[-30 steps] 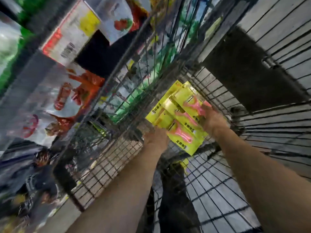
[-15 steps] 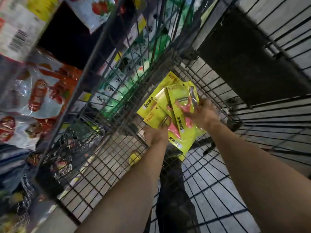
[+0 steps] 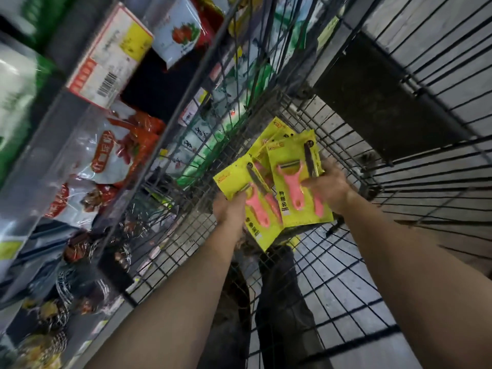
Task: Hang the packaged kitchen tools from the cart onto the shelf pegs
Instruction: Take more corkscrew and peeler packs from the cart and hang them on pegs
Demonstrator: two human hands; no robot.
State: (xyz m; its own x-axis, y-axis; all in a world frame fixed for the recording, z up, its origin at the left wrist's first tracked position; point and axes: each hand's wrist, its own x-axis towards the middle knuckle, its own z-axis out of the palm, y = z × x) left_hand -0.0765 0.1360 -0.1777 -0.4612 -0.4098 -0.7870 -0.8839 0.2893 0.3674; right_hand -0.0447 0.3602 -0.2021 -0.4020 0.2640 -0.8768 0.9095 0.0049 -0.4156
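Both my hands hold yellow packs of pink peelers and knives over the wire cart. My right hand grips the front pack by its right side, the pink peeler facing up. My left hand grips the stack of similar yellow packs behind and to the left of it. The front pack overlaps the stack. No shelf peg is plainly visible.
Store shelving runs along the left, hung with food bags and a white carton. The cart's wire side wall stands between me and the shelf. A dark panel lies at the cart's far end. My dark trouser legs show through the mesh.
The packs have fanned apart: my right hand has drawn one pack forward and to the right off the stack. The view has swung back towards the shelf.
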